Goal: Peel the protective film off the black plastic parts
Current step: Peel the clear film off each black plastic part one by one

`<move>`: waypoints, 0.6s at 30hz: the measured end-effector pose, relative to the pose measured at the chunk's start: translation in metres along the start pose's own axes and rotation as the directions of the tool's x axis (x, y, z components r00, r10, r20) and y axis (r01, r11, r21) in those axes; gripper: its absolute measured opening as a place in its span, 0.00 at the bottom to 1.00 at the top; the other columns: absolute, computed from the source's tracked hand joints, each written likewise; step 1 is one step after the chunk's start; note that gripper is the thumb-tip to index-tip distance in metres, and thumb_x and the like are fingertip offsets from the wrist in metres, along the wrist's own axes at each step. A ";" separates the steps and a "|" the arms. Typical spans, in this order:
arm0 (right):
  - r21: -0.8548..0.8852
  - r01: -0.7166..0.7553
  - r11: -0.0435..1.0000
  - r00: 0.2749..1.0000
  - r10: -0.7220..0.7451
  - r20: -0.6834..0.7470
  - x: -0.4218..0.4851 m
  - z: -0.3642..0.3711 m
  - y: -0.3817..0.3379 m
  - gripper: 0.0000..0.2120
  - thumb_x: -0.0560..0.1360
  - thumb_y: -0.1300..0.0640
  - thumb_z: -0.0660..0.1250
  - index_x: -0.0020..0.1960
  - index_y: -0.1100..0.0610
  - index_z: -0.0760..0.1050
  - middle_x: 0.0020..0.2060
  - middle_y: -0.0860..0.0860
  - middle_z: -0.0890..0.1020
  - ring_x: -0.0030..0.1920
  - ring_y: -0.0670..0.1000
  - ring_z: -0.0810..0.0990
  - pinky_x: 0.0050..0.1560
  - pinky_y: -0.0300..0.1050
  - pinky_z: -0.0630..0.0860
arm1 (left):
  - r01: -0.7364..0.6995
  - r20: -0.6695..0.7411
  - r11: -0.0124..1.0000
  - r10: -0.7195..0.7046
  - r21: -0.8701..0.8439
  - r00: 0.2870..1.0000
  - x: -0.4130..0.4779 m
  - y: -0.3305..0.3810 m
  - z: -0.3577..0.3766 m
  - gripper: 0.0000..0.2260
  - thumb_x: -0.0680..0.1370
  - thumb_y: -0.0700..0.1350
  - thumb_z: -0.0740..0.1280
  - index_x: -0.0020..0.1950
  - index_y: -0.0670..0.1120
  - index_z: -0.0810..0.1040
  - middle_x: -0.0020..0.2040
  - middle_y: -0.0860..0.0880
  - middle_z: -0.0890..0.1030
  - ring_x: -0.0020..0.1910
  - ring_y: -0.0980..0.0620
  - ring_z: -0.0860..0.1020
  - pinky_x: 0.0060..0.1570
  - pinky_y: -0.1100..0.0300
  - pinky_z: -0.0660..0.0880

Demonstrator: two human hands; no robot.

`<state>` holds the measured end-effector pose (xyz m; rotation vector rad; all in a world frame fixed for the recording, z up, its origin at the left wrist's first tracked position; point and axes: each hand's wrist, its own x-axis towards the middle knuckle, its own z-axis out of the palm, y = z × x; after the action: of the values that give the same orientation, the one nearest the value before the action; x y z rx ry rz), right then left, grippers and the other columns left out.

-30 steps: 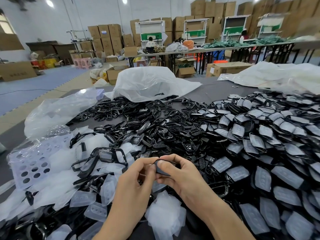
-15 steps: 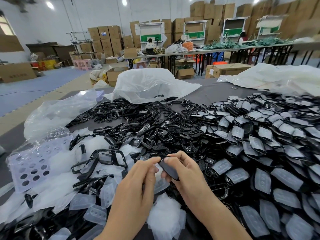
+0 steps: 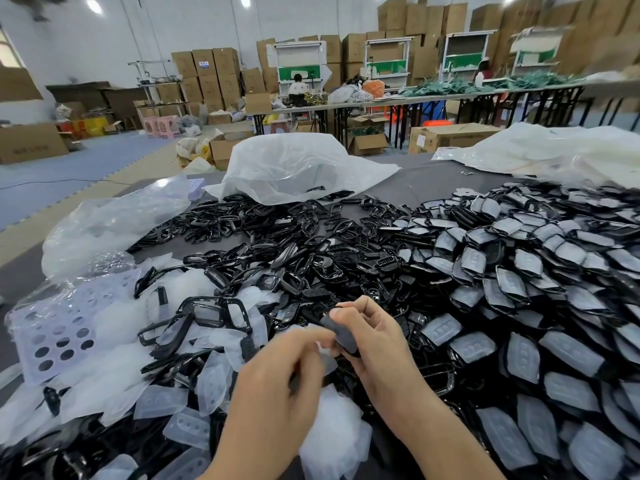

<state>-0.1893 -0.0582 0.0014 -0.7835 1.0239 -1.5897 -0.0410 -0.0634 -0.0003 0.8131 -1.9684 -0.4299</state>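
My right hand (image 3: 372, 336) grips a small black plastic part (image 3: 341, 332) by its edges, low in the middle of the view. My left hand (image 3: 282, 375) pinches a pale clear film (image 3: 325, 355) at the part's lower left edge; its fingers hide most of the film. To the right lies a big heap of black parts with film on them (image 3: 519, 289). Bare black frames and parts (image 3: 277, 251) are piled in the centre. Peeled clear films (image 3: 180, 400) lie scattered at the lower left and under my hands.
A dark grey table (image 3: 426, 187) carries everything. Clear plastic bags lie at the back centre (image 3: 294, 164), the left (image 3: 114, 223) and the back right (image 3: 554, 150). A lilac perforated tray (image 3: 59, 334) sits at the left. Cardboard boxes, benches and a seated person (image 3: 298, 88) stand far behind.
My hands have drawn apart: the left moved down and left with the film, and the right tilted the black part, whose dark face now shows more.
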 end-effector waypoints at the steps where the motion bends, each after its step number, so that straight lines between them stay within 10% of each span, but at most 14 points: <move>1: 0.006 -0.002 1.000 1.000 0.001 0.023 -0.001 0.001 0.000 0.10 0.76 0.64 0.69 0.38 0.53 0.75 0.34 0.53 0.80 0.32 0.50 0.79 0.35 0.41 0.76 | 0.091 -0.027 0.995 -0.093 -0.041 0.995 0.000 -0.002 -0.001 0.08 0.80 0.52 0.59 0.53 0.62 0.77 0.33 0.57 0.76 0.27 0.58 0.71 0.27 0.68 0.66; 5: 0.057 -0.030 0.998 0.988 0.021 0.153 -0.004 0.005 0.001 0.09 0.73 0.63 0.74 0.37 0.53 0.81 0.37 0.55 0.82 0.32 0.51 0.81 0.32 0.41 0.77 | 0.318 0.051 0.922 -0.315 -0.221 0.948 0.006 -0.005 -0.001 0.10 0.76 0.61 0.61 0.53 0.63 0.77 0.37 0.53 0.80 0.33 0.54 0.79 0.31 0.63 0.73; 18: -0.019 0.023 1.000 0.982 -0.019 0.190 -0.009 0.006 0.007 0.10 0.81 0.63 0.65 0.56 0.56 0.84 0.46 0.59 0.86 0.43 0.54 0.86 0.45 0.41 0.82 | 0.421 -0.040 0.841 -0.460 -0.341 0.887 0.012 -0.012 -0.003 0.13 0.80 0.41 0.65 0.42 0.60 0.77 0.33 0.52 0.81 0.31 0.57 0.77 0.35 0.58 0.77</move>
<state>-0.1784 -0.0513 -0.0021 -0.9442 0.8976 -1.4918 -0.0386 -0.0805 0.0017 1.0508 -1.5300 -0.9305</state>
